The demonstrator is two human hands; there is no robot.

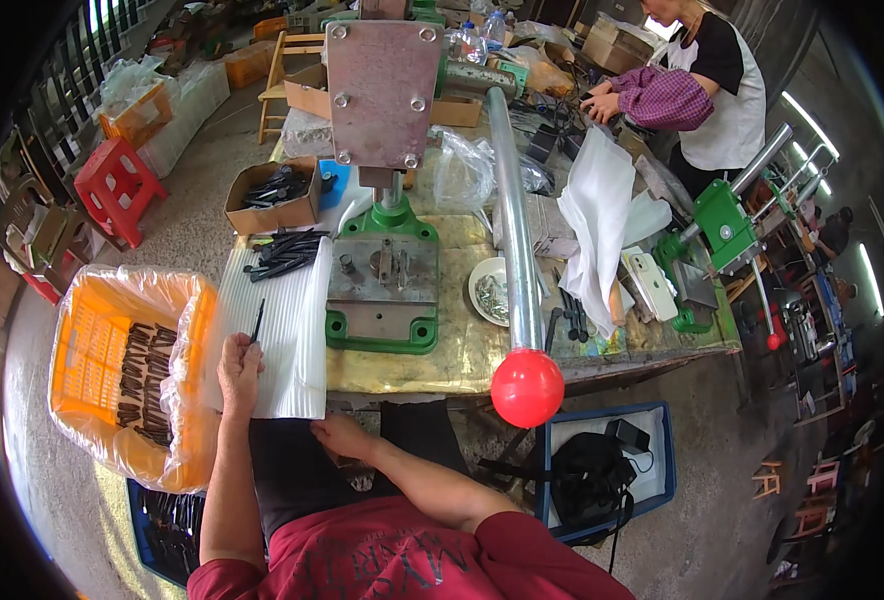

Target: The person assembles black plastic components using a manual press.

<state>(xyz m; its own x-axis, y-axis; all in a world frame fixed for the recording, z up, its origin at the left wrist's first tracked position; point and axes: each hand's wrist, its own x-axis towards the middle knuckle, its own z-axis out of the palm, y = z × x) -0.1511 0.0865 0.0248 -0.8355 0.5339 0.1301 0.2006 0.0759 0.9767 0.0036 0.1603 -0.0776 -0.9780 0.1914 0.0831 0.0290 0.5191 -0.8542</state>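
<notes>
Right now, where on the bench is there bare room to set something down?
A bare strip of table runs between the press base and the front edge, left of the red knob. The white sheet is bare right of the left hand, below the black parts. Crowded: left around the box; right around the dish, wrap and phone.

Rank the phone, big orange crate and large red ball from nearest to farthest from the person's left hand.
1. Big orange crate: just left of the left hand.
2. Large red ball: to its right.
3. Phone: farther right, on the table.
</notes>
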